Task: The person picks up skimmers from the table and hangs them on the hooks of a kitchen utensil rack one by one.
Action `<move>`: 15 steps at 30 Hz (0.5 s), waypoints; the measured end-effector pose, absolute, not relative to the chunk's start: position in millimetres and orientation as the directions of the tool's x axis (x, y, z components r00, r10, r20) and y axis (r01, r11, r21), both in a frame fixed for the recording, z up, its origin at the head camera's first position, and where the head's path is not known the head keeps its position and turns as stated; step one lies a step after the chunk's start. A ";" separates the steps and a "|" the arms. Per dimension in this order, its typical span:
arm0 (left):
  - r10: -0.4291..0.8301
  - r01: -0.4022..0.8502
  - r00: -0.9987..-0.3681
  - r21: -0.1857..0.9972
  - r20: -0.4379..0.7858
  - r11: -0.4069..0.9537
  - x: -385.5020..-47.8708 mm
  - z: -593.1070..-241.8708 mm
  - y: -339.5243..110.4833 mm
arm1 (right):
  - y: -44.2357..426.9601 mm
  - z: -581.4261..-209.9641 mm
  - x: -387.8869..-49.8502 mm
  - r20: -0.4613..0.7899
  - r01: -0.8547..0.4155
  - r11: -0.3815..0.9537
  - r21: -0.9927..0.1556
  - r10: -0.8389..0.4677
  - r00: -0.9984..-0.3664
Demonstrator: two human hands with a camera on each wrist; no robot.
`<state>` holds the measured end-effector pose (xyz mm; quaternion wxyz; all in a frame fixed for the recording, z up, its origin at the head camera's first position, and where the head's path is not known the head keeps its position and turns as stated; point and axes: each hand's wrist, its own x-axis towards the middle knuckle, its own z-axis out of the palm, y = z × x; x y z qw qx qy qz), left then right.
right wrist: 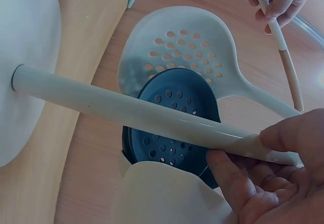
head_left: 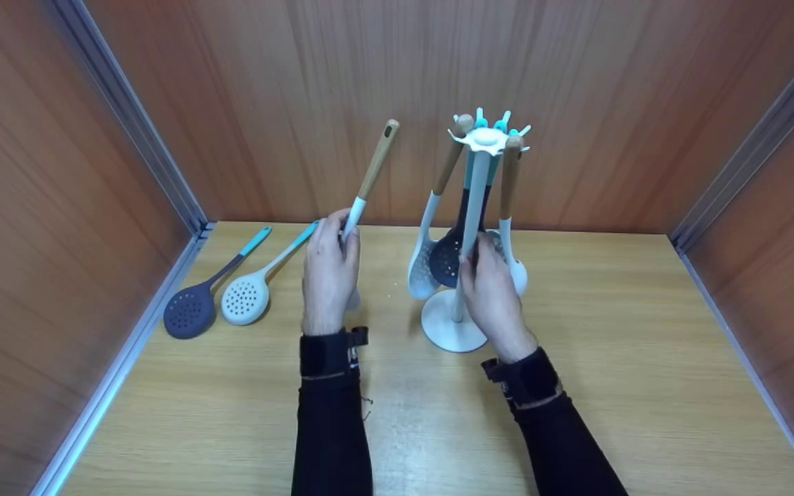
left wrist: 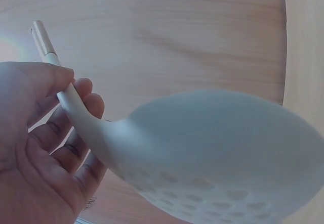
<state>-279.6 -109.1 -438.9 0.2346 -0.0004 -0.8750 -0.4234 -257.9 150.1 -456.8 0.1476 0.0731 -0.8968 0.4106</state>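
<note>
My left hand (head_left: 328, 272) holds a white skimmer (left wrist: 223, 138) by the neck of its handle. Its wooden handle end (head_left: 378, 160) points up, and most of its perforated head is hidden behind the hand in the head view. With the fingers and thumb of my right hand (head_left: 497, 296) I grip the white pole of a utensil stand (right wrist: 121, 107). From the stand's crown hang a white perforated skimmer (right wrist: 182, 37) with a wooden handle, dark perforated skimmers (head_left: 445, 258) with teal handles, and a white utensil (head_left: 518, 273) with a wooden handle.
On the table at left lie a dark skimmer (head_left: 190, 311) and a white skimmer (head_left: 245, 298), both with teal handles. The stand's round base (head_left: 452, 337) rests on the wooden table (head_left: 645, 358). Wood-grain panels (head_left: 287, 103) enclose the back and sides.
</note>
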 end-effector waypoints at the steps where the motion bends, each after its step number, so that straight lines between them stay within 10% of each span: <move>1: -0.196 0.208 -0.886 0.739 0.419 0.641 -279.1 -438.3 -108.8 | 150.1 -456.7 -258.0 0.323 -0.252 0.651 -0.716 -0.011 -0.946; 15: -0.180 0.301 -0.844 0.724 0.506 0.621 -270.9 -428.5 -106.8 | 148.3 -456.1 -256.8 0.334 -0.250 0.652 -0.715 0.005 -0.942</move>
